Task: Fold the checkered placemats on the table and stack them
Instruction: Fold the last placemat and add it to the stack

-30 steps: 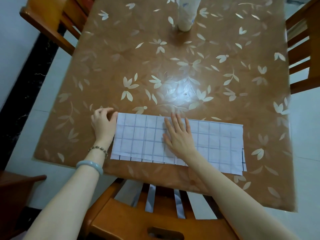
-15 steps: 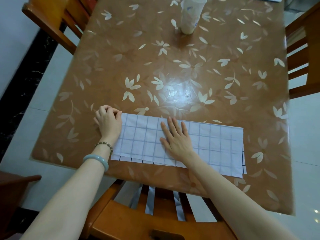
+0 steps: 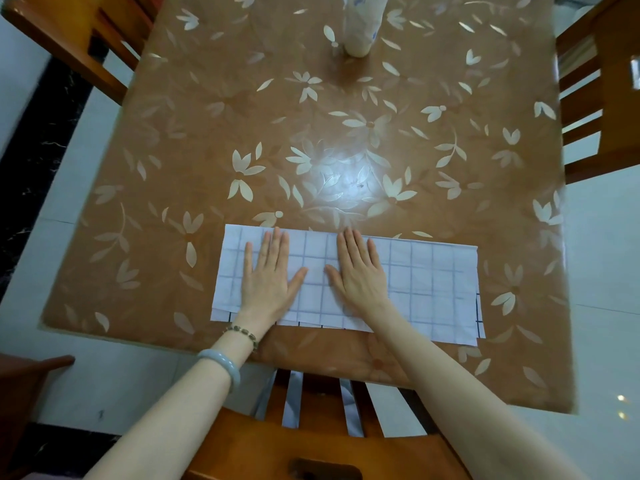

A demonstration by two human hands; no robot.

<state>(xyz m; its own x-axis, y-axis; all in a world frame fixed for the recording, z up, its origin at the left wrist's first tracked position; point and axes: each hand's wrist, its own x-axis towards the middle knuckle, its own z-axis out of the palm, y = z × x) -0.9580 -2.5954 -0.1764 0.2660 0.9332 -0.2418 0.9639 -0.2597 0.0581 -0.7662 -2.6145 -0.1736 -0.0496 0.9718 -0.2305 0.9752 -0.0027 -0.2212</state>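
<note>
- While the checkered placemat point(image 3: 433, 282) lay folded in a long strip near the front edge of the table point(image 3: 207, 150), a wooden chair point(image 3: 69, 32) stood far off to its back left.
- Just in front of the placemat's left part, a pale blue bangle point(image 3: 221, 363) and a string of small beads point(image 3: 242, 332) sat on the left wrist.
- The left hand point(image 3: 268, 275) lay flat on the left part of the placemat. Its fingers were straight and close together, and its thumb stuck out to the right. It held nothing.
- In front of the placemat, by the person, was the back of another wooden chair point(image 3: 311, 441).
- The right hand point(image 3: 358, 271) lay flat near the middle of the placemat. Its fingers were straight and a little apart, and its thumb pointed left. It held nothing too.
- The two thumbs were near each other but did not touch.
- Far behind the placemat, a white container point(image 3: 360, 26) stood upright on the table.
- At the placemat's right end and front edge, the under layer peeked out with dark lines.
- Far to the right of the placemat stood a third wooden chair point(image 3: 595, 98).
</note>
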